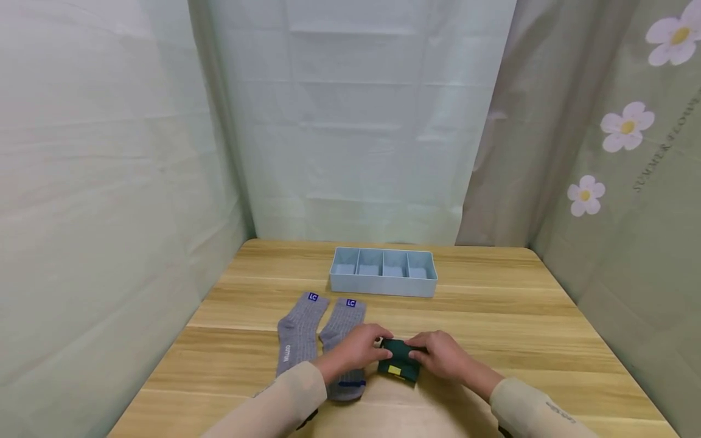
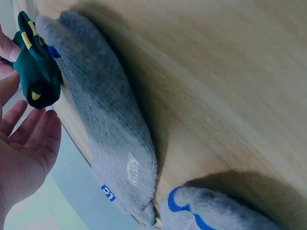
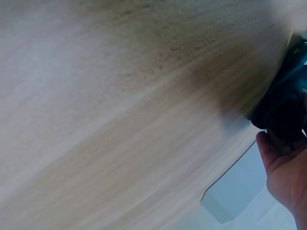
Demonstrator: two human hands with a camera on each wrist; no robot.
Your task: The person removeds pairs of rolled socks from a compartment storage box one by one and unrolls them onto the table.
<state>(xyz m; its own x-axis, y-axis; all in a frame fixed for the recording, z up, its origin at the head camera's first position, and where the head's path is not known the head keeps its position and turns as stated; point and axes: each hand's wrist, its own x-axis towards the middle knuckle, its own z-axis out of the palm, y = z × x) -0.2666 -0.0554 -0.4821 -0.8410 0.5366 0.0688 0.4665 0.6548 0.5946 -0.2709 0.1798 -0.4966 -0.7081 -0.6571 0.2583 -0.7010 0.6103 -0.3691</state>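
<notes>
A small dark green folded sock [image 1: 402, 359] with a yellow patch lies on the table between both hands. My left hand [image 1: 358, 347] holds its left side, thumb on the near part and fingers at the back corner. From the right, my right hand [image 1: 443, 354] pinches the other side. In the left wrist view the sock [image 2: 41, 72] shows as a rolled bundle with yellow marks, beside the left hand's [image 2: 29, 148] curved fingers. Dark cloth [image 3: 280, 105] meets the right hand [image 3: 288, 177] in the right wrist view; much of that hand is cut off.
Two grey socks with blue tags lie left of the hands: one farther left [image 1: 301, 331], the other [image 1: 345, 316] partly under the left forearm. A pale blue box [image 1: 383, 285] with several compartments stands behind them on the wooden table [image 1: 504, 304]. Curtains [image 1: 356, 152] surround the table's back and sides.
</notes>
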